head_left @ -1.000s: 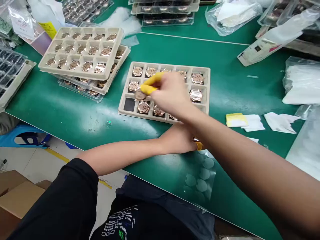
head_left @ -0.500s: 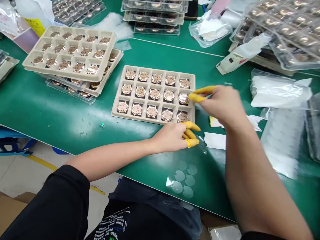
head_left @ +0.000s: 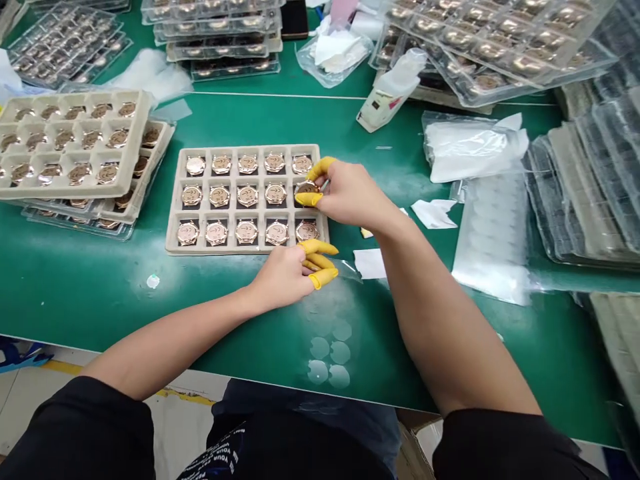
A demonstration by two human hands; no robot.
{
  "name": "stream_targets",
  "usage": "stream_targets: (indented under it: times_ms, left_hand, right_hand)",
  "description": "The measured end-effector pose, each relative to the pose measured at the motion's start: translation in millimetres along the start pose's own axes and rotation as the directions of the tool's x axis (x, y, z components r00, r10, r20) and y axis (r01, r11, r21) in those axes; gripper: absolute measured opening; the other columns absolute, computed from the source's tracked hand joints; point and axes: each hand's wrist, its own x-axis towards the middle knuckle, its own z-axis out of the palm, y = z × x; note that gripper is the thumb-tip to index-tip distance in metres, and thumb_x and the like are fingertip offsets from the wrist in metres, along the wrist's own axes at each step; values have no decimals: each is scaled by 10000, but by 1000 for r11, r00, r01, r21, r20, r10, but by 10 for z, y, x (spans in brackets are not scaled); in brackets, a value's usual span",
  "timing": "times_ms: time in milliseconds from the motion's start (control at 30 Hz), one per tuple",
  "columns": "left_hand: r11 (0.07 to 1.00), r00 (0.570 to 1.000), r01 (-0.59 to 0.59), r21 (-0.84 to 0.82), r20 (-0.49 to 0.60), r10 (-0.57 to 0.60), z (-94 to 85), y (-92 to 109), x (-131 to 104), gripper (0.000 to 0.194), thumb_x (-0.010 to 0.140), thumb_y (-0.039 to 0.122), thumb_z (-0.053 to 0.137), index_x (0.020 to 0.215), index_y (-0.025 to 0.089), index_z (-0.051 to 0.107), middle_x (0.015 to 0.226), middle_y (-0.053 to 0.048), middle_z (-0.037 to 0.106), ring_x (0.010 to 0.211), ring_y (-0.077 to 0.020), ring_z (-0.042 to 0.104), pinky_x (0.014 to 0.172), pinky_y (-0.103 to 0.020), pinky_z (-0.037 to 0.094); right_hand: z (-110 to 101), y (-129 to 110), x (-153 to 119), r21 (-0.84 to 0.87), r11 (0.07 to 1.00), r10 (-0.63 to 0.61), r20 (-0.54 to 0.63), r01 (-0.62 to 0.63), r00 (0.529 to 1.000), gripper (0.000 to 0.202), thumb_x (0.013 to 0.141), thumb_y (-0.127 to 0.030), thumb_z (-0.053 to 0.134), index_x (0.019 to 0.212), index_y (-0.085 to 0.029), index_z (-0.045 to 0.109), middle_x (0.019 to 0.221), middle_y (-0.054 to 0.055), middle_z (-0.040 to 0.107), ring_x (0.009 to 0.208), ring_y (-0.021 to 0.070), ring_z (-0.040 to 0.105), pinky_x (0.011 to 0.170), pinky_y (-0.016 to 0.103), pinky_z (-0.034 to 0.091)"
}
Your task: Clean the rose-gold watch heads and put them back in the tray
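Clearly beyond right hand (head_left: 351, 191), tight on watch case (head_left: 303, 186), and left hand (head_left: 283, 277), grip unclear: tray stack (head_left: 220, 51), bottle (head_left: 386, 99).

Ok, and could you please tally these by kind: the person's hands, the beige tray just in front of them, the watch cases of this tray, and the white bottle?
Left hand and right hand: 2
Beige tray: 1
Watch cases: 15, including one pinched by the right hand
White bottle: 1
Total: 19
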Motion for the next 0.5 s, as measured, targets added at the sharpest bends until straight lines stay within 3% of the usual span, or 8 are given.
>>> stream_targets:
  times_ms: [67,133,200,300,367,500]
  left_hand:
    - [1000,1000,7,-13,-14,-7,8,12,-5,367,821,158,730,1186,138,697,929,-57,801,781,-124,756,743,-243,646]
    - [999,998,18,-39,-56,-21,22,16,-10,409,803,207,788,1199,148,701,925,-63,801,784,-135,765,761,-259,656]
    - [997,994,26,-78,-105,-34,34,13,-15,552,739,267,876,1248,163,688,914,-60,798,798,-153,775,786,-280,665]
    - [996,992,15,-93,-125,-27,32,2,-24,707,653,289,941,1301,188,676,919,-42,794,795,-160,775,780,-279,666]
    - [999,995,6,-54,-103,-12,21,-3,-30,653,663,276,924,1269,184,699,917,-34,794,760,-151,765,731,-257,657]
    - [999,997,-10,-48,-76,7,-3,5,-41,631,652,264,914,1244,174,715,875,-20,794,780,-161,777,739,-248,662]
  right_hand:
    - [-132,-41,-142,241,970,32,-75,-13,997,352,722,-238,845,1008,-211,643,798,0,589,723,157,495,703,335,419]
    - [-207,-62,-398,500,866,98,-130,-20,987,447,702,-314,887,1060,-227,634,725,-34,517,689,142,478,649,304,386]
    - [-181,-54,-721,680,726,192,-60,-101,979,567,649,-434,931,1087,-243,627,706,-49,508,672,141,506,612,281,369]
    - [13,7,-1144,769,549,296,188,-328,936,642,607,-532,947,1077,-243,619,739,-41,579,646,129,530,593,271,405]
    - [147,57,-1289,777,471,304,302,-418,904,653,606,-508,953,1091,-234,611,741,-45,592,618,113,520,566,257,401]
    - [254,116,-1306,804,415,278,333,-426,901,678,582,-407,969,1119,-221,599,670,-91,526,563,79,463,514,221,344]
